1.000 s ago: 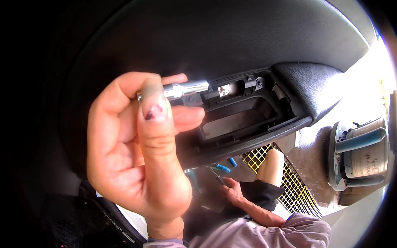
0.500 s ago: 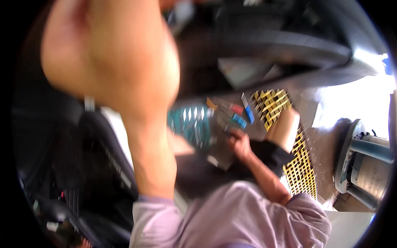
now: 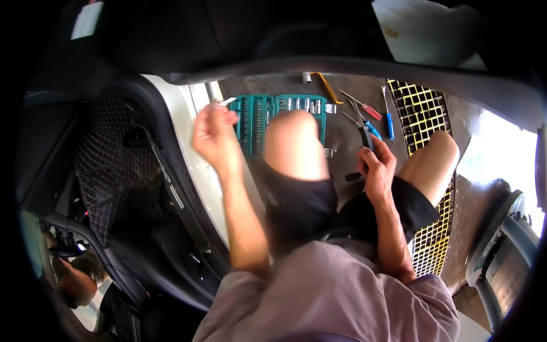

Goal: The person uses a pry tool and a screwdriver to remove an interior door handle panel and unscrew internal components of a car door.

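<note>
My left hand (image 3: 215, 137) is raised beside the white door sill (image 3: 196, 134), blurred, its fingers drawn together. A small pale piece (image 3: 228, 101) shows at its fingertips; I cannot make out what it is. My right hand (image 3: 377, 168) is closed around black-handled pliers (image 3: 366, 138) above the floor between my knees. A green socket set case (image 3: 244, 128) lies spread on the floor, partly hidden by my left knee. Just beyond my right hand are a blue-handled tool (image 3: 373, 130), a red-handled screwdriver (image 3: 371, 112) and a blue-handled screwdriver (image 3: 390, 126).
An orange-handled tool (image 3: 329, 90) and a metal socket (image 3: 306, 77) lie past the case. Yellow floor grating (image 3: 419, 108) runs at the right, with a stool-like frame (image 3: 501, 245) beyond it. A dark car door (image 3: 273, 45) overhangs the front; the car interior (image 3: 117, 176) is left.
My left arm has come down from the upper left to beside the sill. My right hand has moved to the right and up. The view has shifted, showing more of the case and tools.
</note>
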A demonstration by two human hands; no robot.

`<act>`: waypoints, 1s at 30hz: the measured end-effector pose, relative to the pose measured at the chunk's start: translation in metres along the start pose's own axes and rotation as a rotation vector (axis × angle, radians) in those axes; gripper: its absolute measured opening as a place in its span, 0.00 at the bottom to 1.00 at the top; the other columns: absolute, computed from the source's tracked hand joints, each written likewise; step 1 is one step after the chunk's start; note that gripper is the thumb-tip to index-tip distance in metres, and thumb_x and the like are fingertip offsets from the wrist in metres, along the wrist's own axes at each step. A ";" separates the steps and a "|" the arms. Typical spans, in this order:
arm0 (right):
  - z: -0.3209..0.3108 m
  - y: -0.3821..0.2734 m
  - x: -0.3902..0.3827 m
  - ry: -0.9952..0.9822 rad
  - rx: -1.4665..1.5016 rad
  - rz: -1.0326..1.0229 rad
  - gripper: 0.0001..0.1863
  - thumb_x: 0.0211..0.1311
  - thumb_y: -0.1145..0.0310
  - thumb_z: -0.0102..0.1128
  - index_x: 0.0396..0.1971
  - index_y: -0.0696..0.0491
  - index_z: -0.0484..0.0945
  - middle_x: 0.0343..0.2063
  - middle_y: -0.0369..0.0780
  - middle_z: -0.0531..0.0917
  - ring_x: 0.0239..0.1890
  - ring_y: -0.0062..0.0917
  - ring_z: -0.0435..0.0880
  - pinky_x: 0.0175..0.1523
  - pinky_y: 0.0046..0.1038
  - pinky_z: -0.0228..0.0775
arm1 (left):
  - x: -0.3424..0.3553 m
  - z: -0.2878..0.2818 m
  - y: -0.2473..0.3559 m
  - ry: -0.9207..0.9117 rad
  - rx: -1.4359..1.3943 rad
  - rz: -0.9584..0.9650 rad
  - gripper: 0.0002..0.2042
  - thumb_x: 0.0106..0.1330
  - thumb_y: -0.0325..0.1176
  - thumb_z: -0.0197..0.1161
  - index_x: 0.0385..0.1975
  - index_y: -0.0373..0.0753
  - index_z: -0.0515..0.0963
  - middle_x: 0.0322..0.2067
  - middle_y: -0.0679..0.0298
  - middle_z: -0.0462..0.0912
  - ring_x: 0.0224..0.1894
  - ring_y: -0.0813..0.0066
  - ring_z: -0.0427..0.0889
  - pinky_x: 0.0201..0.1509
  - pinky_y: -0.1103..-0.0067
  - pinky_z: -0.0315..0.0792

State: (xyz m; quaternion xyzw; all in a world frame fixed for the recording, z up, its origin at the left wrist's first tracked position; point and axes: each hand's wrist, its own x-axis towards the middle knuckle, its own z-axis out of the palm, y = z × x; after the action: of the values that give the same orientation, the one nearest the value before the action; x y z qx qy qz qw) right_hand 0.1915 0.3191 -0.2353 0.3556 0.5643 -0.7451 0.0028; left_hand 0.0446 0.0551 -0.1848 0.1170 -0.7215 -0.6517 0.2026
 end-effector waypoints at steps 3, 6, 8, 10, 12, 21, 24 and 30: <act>0.002 0.003 0.008 0.097 0.033 -0.023 0.23 0.65 0.74 0.60 0.59 0.66 0.76 0.26 0.35 0.80 0.22 0.16 0.74 0.27 0.21 0.64 | -0.017 0.020 -0.077 -0.071 0.043 -0.154 0.10 0.72 0.29 0.65 0.47 0.30 0.81 0.35 0.61 0.86 0.36 0.76 0.86 0.43 0.77 0.84; -0.003 0.007 0.009 0.112 0.049 -0.019 0.23 0.64 0.74 0.61 0.58 0.66 0.76 0.26 0.34 0.79 0.22 0.16 0.73 0.26 0.20 0.61 | -0.025 0.025 -0.167 0.034 0.002 -0.317 0.11 0.72 0.25 0.62 0.47 0.24 0.78 0.38 0.54 0.86 0.38 0.71 0.87 0.50 0.76 0.85; -0.009 0.014 0.011 0.103 0.007 0.001 0.24 0.64 0.73 0.61 0.58 0.66 0.76 0.25 0.35 0.78 0.21 0.16 0.73 0.26 0.20 0.62 | -0.027 0.016 -0.208 0.162 0.003 -0.425 0.11 0.71 0.27 0.63 0.48 0.27 0.79 0.40 0.54 0.86 0.41 0.70 0.86 0.48 0.75 0.84; -0.012 0.018 0.013 0.115 -0.026 0.028 0.23 0.64 0.73 0.61 0.58 0.66 0.76 0.25 0.35 0.78 0.21 0.16 0.72 0.26 0.21 0.62 | -0.030 0.010 -0.234 0.202 0.134 -0.470 0.11 0.71 0.27 0.64 0.49 0.29 0.79 0.41 0.55 0.86 0.43 0.70 0.85 0.47 0.74 0.82; -0.012 0.017 0.015 0.092 -0.056 0.054 0.23 0.64 0.74 0.61 0.58 0.66 0.76 0.25 0.35 0.79 0.21 0.16 0.73 0.26 0.21 0.63 | -0.028 0.002 -0.258 0.225 0.288 -0.469 0.11 0.71 0.28 0.64 0.49 0.31 0.79 0.41 0.55 0.86 0.43 0.69 0.85 0.47 0.74 0.80; -0.012 0.027 0.008 0.118 -0.151 0.079 0.23 0.62 0.76 0.61 0.59 0.65 0.76 0.26 0.36 0.81 0.20 0.16 0.74 0.27 0.21 0.67 | -0.021 0.022 -0.284 0.118 0.307 -0.214 0.10 0.70 0.29 0.67 0.47 0.34 0.79 0.39 0.58 0.86 0.42 0.71 0.85 0.47 0.75 0.78; -0.015 0.027 0.012 0.123 -0.167 0.087 0.23 0.63 0.76 0.61 0.59 0.65 0.76 0.27 0.36 0.81 0.21 0.16 0.74 0.28 0.21 0.67 | -0.026 0.042 -0.280 0.017 0.379 -0.096 0.09 0.68 0.27 0.68 0.46 0.37 0.80 0.36 0.60 0.87 0.40 0.72 0.85 0.42 0.73 0.80; -0.019 0.026 0.006 0.125 -0.150 0.127 0.23 0.63 0.75 0.61 0.59 0.64 0.76 0.28 0.36 0.81 0.21 0.16 0.75 0.28 0.21 0.67 | -0.028 0.047 -0.300 -0.092 0.590 0.011 0.07 0.64 0.26 0.70 0.40 0.38 0.81 0.35 0.60 0.87 0.37 0.62 0.85 0.42 0.68 0.78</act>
State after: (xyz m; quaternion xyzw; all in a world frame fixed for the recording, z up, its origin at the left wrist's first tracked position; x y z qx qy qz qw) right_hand 0.2077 0.3275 -0.2625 0.4353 0.5937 -0.6755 0.0416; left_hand 0.0198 0.0718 -0.4879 0.1373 -0.8888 -0.4173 0.1306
